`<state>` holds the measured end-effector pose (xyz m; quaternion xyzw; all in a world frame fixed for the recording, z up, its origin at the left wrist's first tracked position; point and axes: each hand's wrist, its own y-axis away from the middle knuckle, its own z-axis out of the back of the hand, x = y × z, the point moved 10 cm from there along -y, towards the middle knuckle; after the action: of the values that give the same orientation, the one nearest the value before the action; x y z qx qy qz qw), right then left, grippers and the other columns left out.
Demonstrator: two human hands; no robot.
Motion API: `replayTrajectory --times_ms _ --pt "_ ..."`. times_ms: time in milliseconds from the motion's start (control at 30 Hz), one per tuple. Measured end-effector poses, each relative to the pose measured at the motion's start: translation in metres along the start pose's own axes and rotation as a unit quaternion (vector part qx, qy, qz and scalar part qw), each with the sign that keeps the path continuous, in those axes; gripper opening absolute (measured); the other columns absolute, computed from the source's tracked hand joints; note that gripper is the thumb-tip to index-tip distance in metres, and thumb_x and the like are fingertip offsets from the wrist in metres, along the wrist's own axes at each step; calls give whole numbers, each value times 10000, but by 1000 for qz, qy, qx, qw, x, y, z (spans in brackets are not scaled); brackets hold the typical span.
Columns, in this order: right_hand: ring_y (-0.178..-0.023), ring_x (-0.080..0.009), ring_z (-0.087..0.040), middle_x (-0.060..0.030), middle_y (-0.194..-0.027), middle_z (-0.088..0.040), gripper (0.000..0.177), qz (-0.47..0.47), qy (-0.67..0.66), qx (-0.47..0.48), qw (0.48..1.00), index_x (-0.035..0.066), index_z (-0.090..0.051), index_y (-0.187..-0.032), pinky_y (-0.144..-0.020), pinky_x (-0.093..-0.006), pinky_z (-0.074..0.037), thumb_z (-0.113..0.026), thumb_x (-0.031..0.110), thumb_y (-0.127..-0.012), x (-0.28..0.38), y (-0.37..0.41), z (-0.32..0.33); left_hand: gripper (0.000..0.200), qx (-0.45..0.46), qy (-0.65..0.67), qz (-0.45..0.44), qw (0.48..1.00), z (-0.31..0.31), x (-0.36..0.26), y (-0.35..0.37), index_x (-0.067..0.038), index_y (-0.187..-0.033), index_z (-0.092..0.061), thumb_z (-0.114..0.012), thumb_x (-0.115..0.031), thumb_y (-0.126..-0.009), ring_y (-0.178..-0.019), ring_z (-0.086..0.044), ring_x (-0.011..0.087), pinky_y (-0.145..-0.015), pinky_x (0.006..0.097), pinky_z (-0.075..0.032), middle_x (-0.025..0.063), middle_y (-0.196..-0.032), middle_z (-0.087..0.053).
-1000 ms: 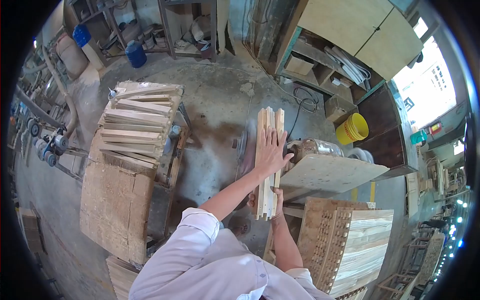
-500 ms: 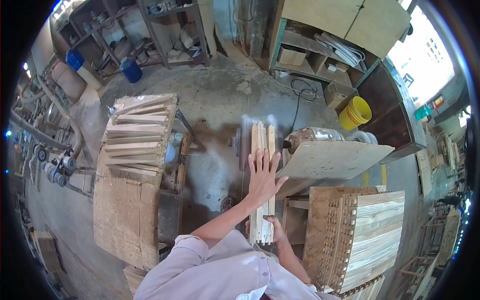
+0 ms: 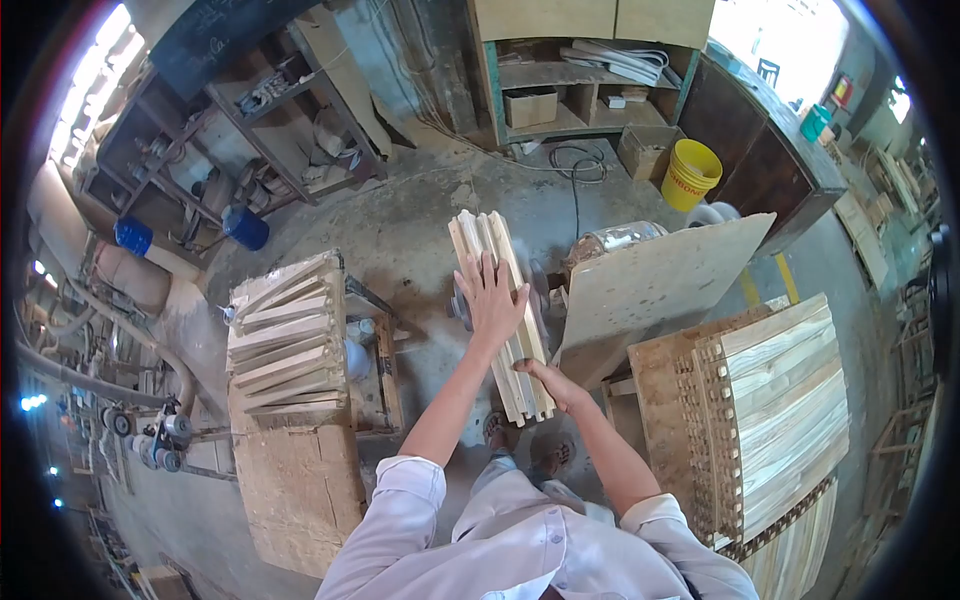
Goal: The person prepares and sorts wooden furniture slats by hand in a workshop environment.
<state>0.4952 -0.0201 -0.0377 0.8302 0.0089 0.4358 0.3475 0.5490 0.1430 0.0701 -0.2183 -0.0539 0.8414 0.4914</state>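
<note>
A long, worn brown wooden worktop (image 3: pixel 300 485) bearing loose pale wooden strips (image 3: pixel 290 345) stands to the left, with a tall stack of pale boards with notched ends (image 3: pixel 785 420) to the right and a speckled beige flat panel (image 3: pixel 665 290) between them. Nearer the middle, a long bundle of pale grooved wooden strips (image 3: pixel 512 385) is held slantwise above the grey floor, beside partly hidden, blurred round machine parts. The left hand (image 3: pixel 490 312) lies open across its top, fingers spread, while the right hand (image 3: pixel 556 387) grips its near part, thumb on top, other fingers hidden.
</note>
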Motion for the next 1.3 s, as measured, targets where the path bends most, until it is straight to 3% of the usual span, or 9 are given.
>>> replayTrajectory --times_ms 300,467,567,600,733,800,900,1133,1300 --pt "-1048 -185 -630 -118 -1152 -659 614 -19 -21 2 1000 -36 -613 -1269 -913 -338 -509 -684 407 -850 -71 61 3 683 31 3 -3 1000 5 -34 80 36 -1476 -397 -608 -321 -932 -1517 -101 482 -1203 660 -35 247 -1622 -222" --pt "-1019 -176 -613 -91 -1120 -654 636 -42 18 9 999 -36 -593 -1291 -910 -331 -499 -698 395 -836 -104 86 11 711 49 12 -2 999 13 -56 114 66 -1481 -362 -614 -298 -925 -1507 -107 504 -1202 660 -55 283 -1613 -206" --pt "-1023 -175 -614 -87 -1110 -653 626 -73 -47 28 996 -27 -596 -1296 -911 -333 -499 -705 386 -838 -112 87 9 743 56 25 -8 998 9 -56 111 79 -1493 -332 -618 -313 -930 -1503 -104 517 -1209 639 -70 316 -1604 -193" --pt "-1030 -225 -657 -129 -1140 -674 620 -71 -59 21 996 -18 -591 -1309 -918 -354 -525 -690 383 -846 -115 79 13 756 53 31 -9 998 8 -55 106 83 -1498 -322 -620 -322 -933 -1501 -104 521 -1212 630 -75 326 -1601 -189" --pt "-1013 -388 -694 -259 -1234 -653 723 -125 -244 182 944 -52 -525 -1354 -940 -485 -554 -561 463 -848 -130 7 6 852 6 38 -34 999 16 -48 49 28 -1557 -264 -617 -446 -944 -1499 -119 527 -1227 577 -108 332 -1618 -151" --pt "-994 -397 -693 -267 -1205 -656 734 -62 -289 266 918 -57 -535 -1333 -915 -494 -561 -541 495 -849 -54 3 -27 860 3 29 -28 999 4 -33 15 -11 -1581 -235 -595 -475 -952 -1494 -139 530 -1224 579 -122 332 -1620 -150" --pt "-1005 -405 -685 -268 -1177 -656 732 -55 -352 328 875 -7 -510 -1391 -890 -515 -572 -588 475 -846 -7 -7 -44 864 -2 31 -10 999 -6 -19 -18 -53 -1590 -246 -607 -490 -938 -1470 -212 526 -1213 580 -159 325 -1610 -191" --pt "-959 -395 -700 -264 -1124 -675 725 -47 -279 239 929 -41 -557 -1297 -855 -489 -587 -551 526 -844 -40 7 -26 889 -11 32 -17 999 -3 -34 10 -21 -1579 -254 -625 -491 -922 -1467 -221 517 -1207 594 -163 330 -1592 -236" --pt "-1007 -384 -698 -256 -1188 -668 720 -91 -271 219 933 -32 -526 -1357 -916 -486 -567 -567 488 -861 -95 37 -21 869 23 7 -4 1000 0 -46 59 59 -1544 -274 -589 -483 -943 -1508 -143 490 -1202 641 -105 307 -1608 -218"
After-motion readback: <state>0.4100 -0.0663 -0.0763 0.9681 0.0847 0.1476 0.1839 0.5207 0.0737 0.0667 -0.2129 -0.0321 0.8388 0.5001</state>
